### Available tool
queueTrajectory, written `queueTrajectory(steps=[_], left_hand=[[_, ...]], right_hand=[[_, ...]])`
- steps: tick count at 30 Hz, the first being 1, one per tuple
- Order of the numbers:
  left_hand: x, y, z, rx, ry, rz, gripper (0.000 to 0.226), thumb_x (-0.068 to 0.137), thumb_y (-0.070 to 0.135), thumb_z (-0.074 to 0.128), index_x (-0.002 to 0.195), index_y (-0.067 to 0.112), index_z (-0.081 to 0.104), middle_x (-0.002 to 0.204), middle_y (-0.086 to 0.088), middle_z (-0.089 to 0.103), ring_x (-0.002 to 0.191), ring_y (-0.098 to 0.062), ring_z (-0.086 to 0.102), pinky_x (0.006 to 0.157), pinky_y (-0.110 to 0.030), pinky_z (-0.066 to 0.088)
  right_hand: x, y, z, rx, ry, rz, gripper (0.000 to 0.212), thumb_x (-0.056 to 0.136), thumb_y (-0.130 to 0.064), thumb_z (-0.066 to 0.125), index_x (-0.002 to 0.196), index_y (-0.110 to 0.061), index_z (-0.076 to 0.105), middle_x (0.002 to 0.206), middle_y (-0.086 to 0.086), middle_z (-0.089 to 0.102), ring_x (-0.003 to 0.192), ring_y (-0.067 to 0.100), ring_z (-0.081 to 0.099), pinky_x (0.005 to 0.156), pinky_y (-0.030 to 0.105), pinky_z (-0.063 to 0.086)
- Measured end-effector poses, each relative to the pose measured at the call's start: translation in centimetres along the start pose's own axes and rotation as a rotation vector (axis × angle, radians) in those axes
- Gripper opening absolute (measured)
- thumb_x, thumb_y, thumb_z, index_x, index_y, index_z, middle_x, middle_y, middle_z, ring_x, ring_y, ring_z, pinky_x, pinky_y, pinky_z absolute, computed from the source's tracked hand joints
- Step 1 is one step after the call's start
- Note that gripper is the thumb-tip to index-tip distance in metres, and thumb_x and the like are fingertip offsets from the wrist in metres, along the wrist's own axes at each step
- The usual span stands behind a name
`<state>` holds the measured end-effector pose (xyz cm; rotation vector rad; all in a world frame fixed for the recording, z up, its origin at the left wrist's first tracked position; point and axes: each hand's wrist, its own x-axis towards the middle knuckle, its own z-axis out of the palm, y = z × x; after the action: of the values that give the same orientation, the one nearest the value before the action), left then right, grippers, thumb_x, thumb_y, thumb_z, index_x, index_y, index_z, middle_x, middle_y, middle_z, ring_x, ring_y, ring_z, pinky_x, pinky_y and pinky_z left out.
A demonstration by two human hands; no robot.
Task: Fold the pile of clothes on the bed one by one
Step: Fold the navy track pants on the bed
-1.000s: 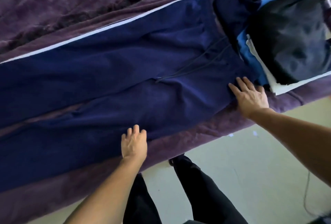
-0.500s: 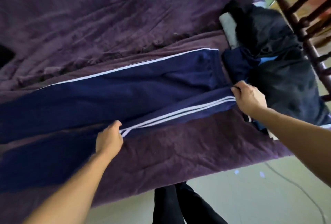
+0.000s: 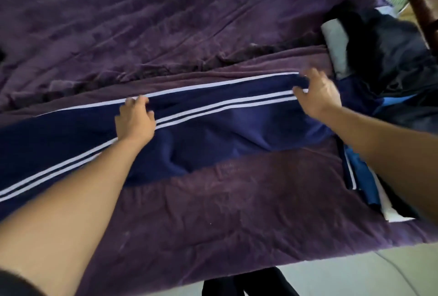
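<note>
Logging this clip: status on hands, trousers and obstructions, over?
Left hand and right hand both gripping navy track trousers, near leg folded over far leg. Clothes pile sits beside right hand, not blocking.

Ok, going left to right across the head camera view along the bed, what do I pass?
Left hand → navy track pants → right hand → grey folded item → dark clothes pile
</note>
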<state>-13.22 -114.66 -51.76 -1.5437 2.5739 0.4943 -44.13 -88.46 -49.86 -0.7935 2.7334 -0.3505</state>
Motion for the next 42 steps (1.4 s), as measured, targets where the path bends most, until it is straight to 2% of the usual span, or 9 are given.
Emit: queueTrajectory(steps=[10,15,21,24,28,31,33,36,42], left_hand=[[-18.4,-13.2,-0.3,-0.071,-0.218,-0.293,0.021,0.090,0.024,0.059,0.109,0.015,0.062,0.114,-0.010,0.059,0.105,-0.031,0.057,0.086,-0.040,0.047],[-22.4,-22.0,-3.4,-0.037,-0.267,-0.465,0.027,0.089,0.026,0.061,0.114,0.015,0.060,0.118,-0.012,0.058,0.108,-0.032,0.056,0.091,-0.041,0.047],[-20.3,-32.5,-6.3,-0.099,-0.196,-0.534,0.038,0.087,0.021,0.064,0.124,0.013,0.056,0.128,-0.014,0.050,0.114,-0.034,0.053,0.094,-0.044,0.046],[-16.1,-38.3,-6.6,-0.107,-0.180,-0.529,0.047,0.087,0.020,0.064,0.132,0.013,0.050,0.131,-0.015,0.046,0.118,-0.035,0.049,0.094,-0.046,0.045],[-9.2,-45.5,-5.9,-0.197,-0.128,-0.401,0.059,0.083,0.021,0.069,0.138,0.018,0.045,0.136,-0.012,0.043,0.121,-0.033,0.043,0.097,-0.045,0.042],[-4.8,-48.7,-5.0,-0.250,-0.258,-0.289,0.075,0.077,0.029,0.075,0.143,0.026,0.040,0.136,-0.005,0.047,0.124,-0.029,0.044,0.102,-0.045,0.039],[-3.4,-49.4,-4.5,-0.202,-0.409,-0.225,0.063,0.073,0.030,0.076,0.132,0.025,0.051,0.121,-0.004,0.060,0.116,-0.029,0.053,0.098,-0.045,0.042],[-3.8,-50.4,-4.8,-0.220,-0.442,-0.159,0.034,0.074,0.027,0.076,0.101,0.008,0.068,0.102,-0.009,0.065,0.102,-0.030,0.059,0.090,-0.042,0.046],[-2.2,-52.3,-10.4,-0.875,-0.420,-0.280,0.013,0.078,0.015,0.076,0.075,0.022,0.066,0.071,0.006,0.070,0.071,-0.009,0.065,0.062,-0.021,0.050]], right_hand=[[-16.1,-7.6,7.3,-0.088,-0.527,-0.182,0.040,0.091,-0.033,0.057,0.130,-0.024,0.053,0.130,0.003,0.054,0.120,0.025,0.051,0.095,0.035,0.044],[-20.9,-14.7,9.5,-0.132,-0.655,-0.306,0.034,0.093,-0.035,0.052,0.126,-0.027,0.056,0.130,-0.001,0.056,0.117,0.022,0.054,0.091,0.032,0.044],[-21.8,-26.8,12.7,-0.168,-0.632,-0.466,0.029,0.094,-0.036,0.052,0.120,-0.026,0.059,0.124,0.000,0.062,0.112,0.025,0.058,0.080,0.030,0.043],[-20.3,-34.1,15.5,-0.183,-0.581,-0.477,0.031,0.093,-0.031,0.052,0.122,-0.025,0.059,0.127,0.002,0.061,0.115,0.027,0.056,0.088,0.034,0.045],[-18.1,-43.3,21.5,-0.162,-0.476,-0.453,0.036,0.094,-0.025,0.051,0.129,-0.022,0.056,0.133,0.002,0.056,0.122,0.025,0.049,0.092,0.038,0.045],[-17.4,-48.3,25.6,-0.187,-0.499,-0.477,0.050,0.092,-0.025,0.055,0.141,-0.024,0.042,0.144,-0.001,0.043,0.133,0.021,0.036,0.094,0.040,0.043],[-17.7,-49.7,27.2,-0.282,-0.586,-0.434,0.055,0.090,-0.030,0.058,0.141,-0.026,0.039,0.142,0.001,0.046,0.131,0.024,0.041,0.092,0.041,0.044],[-19.4,-49.1,27.5,-0.373,-0.595,-0.389,0.031,0.090,-0.038,0.056,0.119,-0.029,0.060,0.122,0.001,0.063,0.113,0.026,0.057,0.083,0.035,0.046],[-17.9,-49.6,23.2,-0.208,-0.403,-0.337,0.024,0.094,-0.040,0.054,0.104,-0.024,0.068,0.108,0.004,0.064,0.103,0.030,0.059,0.079,0.038,0.045]])
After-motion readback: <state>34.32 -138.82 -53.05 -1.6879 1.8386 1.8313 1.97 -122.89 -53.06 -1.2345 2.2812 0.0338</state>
